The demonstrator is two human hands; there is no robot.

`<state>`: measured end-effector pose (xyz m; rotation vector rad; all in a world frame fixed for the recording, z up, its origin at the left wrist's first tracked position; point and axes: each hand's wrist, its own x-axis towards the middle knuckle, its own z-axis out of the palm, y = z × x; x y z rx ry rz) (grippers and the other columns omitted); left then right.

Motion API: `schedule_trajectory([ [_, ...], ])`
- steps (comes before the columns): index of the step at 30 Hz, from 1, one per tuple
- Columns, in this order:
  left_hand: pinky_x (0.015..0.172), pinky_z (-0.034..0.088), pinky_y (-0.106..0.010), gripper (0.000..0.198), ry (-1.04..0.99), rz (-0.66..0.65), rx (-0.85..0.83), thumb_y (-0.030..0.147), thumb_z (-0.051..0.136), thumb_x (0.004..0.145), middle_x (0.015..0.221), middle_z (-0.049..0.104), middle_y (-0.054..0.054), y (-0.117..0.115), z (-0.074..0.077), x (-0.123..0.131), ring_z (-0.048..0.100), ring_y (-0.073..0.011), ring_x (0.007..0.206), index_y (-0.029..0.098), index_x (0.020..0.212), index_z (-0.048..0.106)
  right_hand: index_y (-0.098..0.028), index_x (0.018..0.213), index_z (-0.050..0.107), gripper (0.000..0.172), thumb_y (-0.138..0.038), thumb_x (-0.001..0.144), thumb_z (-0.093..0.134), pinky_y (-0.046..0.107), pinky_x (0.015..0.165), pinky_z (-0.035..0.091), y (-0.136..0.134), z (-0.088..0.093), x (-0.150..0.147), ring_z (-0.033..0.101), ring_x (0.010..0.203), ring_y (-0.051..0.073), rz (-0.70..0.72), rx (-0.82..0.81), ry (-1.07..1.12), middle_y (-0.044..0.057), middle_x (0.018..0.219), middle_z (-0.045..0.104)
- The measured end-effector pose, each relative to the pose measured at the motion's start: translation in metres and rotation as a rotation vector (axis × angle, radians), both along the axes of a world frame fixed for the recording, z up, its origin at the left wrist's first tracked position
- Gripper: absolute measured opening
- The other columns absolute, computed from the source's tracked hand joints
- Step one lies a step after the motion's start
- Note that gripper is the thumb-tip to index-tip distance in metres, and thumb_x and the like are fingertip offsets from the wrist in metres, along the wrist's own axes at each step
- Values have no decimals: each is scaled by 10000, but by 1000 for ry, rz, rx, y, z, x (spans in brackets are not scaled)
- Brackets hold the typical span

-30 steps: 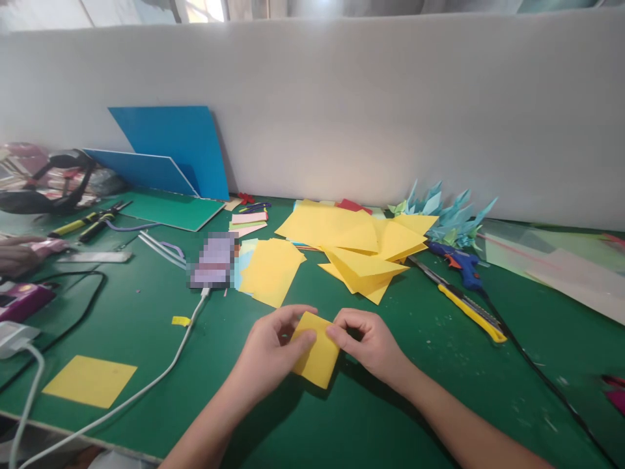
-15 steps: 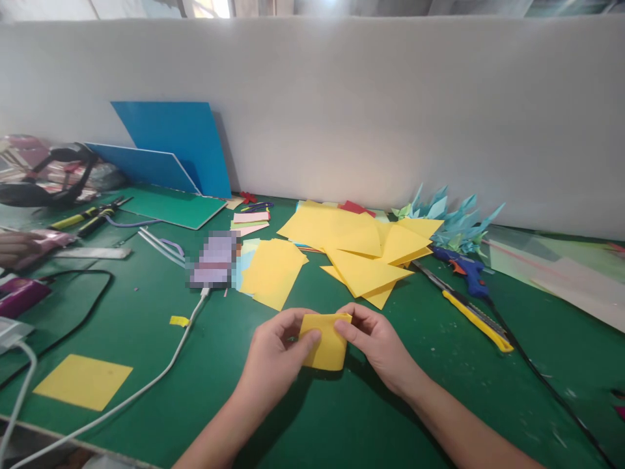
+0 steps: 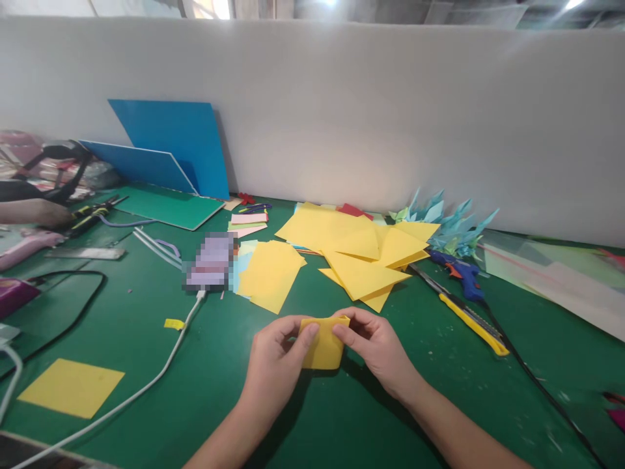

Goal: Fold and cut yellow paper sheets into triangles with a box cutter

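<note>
Between my two hands, just above the green table (image 3: 361, 417), is a small folded piece of yellow paper (image 3: 323, 348). My left hand (image 3: 280, 352) pinches its left side, thumb on the near face and fingers behind. My right hand (image 3: 374, 342) grips the upper right corner the same way, where a folded layer shows at the top edge. Fingertips behind the paper are hidden. Beyond my hands lie a stack of yellow sheets (image 3: 273, 273) and a larger spread of yellow paper (image 3: 336, 228). One yellow square (image 3: 72, 388) rests at the left.
A yellow utility knife (image 3: 473, 322) and a blue glue gun (image 3: 459, 273) with its cord lie right. Blue-green folded paper pieces (image 3: 446, 221) stand behind them. Left are a white cable (image 3: 168, 365), a blurred-out device (image 3: 211, 260) and blue boards (image 3: 170, 143). Another person's hand (image 3: 46, 213) reaches near pliers (image 3: 92, 215).
My hands keep their hold on the folded yellow paper, whose top edge now bows slightly. At far left, the other person's hand has moved up toward the pliers. The view has shifted slightly.
</note>
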<state>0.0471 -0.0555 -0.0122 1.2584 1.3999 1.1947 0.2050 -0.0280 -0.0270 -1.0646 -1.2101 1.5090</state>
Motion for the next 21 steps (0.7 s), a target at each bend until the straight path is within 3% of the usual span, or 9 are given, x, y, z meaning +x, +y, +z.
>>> schedule_trajectory([
  [8,589,515,-260,219,-75,24,-15,366,664,660,703,732,-44,1,5,2,639,-198,649,180,717,765,-177,733,672,369,-502,596,782,276,608,516,0,-2,2,585,643,151,-35,49,-33,26,699,663],
  [21,598,538,-266,232,-129,6,-18,389,699,648,736,743,-56,0,2,3,666,-208,672,174,714,761,-183,723,664,343,-504,639,751,273,607,510,0,-3,2,576,649,153,-39,94,-68,24,696,650],
])
